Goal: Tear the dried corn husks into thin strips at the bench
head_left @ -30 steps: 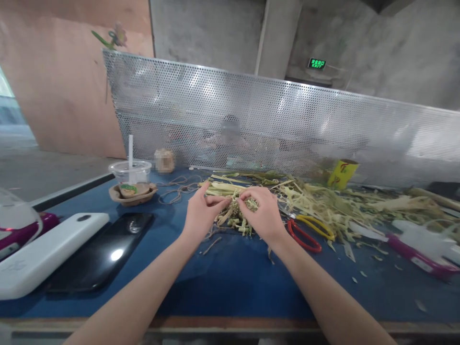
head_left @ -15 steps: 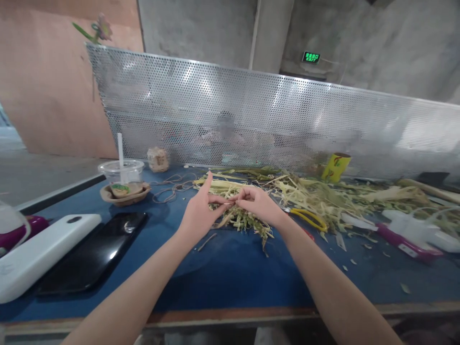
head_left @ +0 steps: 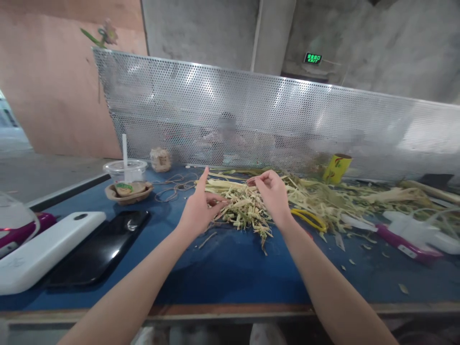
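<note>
A tangled bundle of dry, pale green plant strips [head_left: 247, 206] lies on the blue tabletop in front of me. At its left side is my left hand [head_left: 197, 208], thumb and lower fingers pinched together while one finger points up; what they pinch is too small to make out. Over the bundle's right side, my right hand [head_left: 273, 194] is closed in a pinch with its fingertips toward the left. Whatever it holds, if anything, cannot be made out. Yellow-handled scissors [head_left: 311, 219] lie just right of my right wrist, partly hidden.
More dry husks and leaves [head_left: 316, 196] spread to the right. A yellow can [head_left: 337, 168] stands behind them. Left are a clear cup [head_left: 125, 168], a cardboard holder [head_left: 134, 195], thin cord [head_left: 176, 187], a black phone [head_left: 104, 249] and a white power bank [head_left: 53, 249]. A perforated metal screen [head_left: 201, 105] rises behind.
My hands were together over the bundle. Now my right hand has moved apart, up and to the right, uncovering more of the strips. My left hand stays nearly in place.
</note>
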{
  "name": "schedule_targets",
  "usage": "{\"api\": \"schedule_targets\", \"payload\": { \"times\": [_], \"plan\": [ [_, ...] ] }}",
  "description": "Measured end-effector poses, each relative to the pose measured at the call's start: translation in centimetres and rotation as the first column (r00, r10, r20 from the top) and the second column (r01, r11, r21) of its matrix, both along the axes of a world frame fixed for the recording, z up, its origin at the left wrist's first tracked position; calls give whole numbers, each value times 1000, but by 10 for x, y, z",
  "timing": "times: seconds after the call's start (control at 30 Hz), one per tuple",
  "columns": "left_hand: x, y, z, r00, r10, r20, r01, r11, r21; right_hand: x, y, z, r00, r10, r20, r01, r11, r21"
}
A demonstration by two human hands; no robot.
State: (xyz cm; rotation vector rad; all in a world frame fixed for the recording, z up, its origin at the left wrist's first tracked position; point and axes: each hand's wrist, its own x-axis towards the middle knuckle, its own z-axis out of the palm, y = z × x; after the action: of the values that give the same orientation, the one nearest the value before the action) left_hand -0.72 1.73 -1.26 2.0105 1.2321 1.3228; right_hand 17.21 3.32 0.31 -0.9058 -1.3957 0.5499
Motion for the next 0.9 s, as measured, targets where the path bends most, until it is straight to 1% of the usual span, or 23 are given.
{"api": "schedule_targets", "payload": {
  "times": [0.07, 0.13, 0.23, 0.33, 0.43, 0.53, 0.63, 0.7, 0.83, 0.9],
  "plan": [
    [0, 1, 0, 998, 21, -52, -16, 995, 95, -2, 0, -1, 996, 88, 12, -88, 996, -19],
    [1, 1, 0, 998, 2, -57, 8, 985, 171, -6, -2, -3, 979, 191, 65, -188, 981, -51],
    [2, 1, 0, 999, -48, -13, 49, 974, 223, -12, -5, -6, 955, 250, 156, -243, 968, -62],
    [1, 1, -1, 999, -35, 12, 31, 967, 253, -13, -7, -8, 941, 263, 211, -252, 964, -79],
    [0, -1, -2, 997, -37, 71, 20, 975, 221, -14, -7, -7, 939, 269, 213, -244, 960, -133],
    [0, -3, -3, 979, -97, 179, 65, 982, 179, -15, -6, -7, 955, 269, 124, -239, 948, -208],
    [1, -5, -2, 977, -83, 199, 45, 981, 188, -17, -5, -8, 966, 252, 52, -231, 940, -250],
    [0, -5, -1, 980, -59, 189, 24, 983, 184, -18, -4, -10, 969, 238, 58, -218, 946, -240],
    [-1, 2, -3, 976, -46, 213, 17, 990, 137, -20, -3, -13, 971, 211, 115, -191, 967, -168],
    [-1, 6, -5, 977, -26, 211, 5, 995, 102, -21, -6, -14, 969, 170, 177, -156, 984, -89]
  ]
}}
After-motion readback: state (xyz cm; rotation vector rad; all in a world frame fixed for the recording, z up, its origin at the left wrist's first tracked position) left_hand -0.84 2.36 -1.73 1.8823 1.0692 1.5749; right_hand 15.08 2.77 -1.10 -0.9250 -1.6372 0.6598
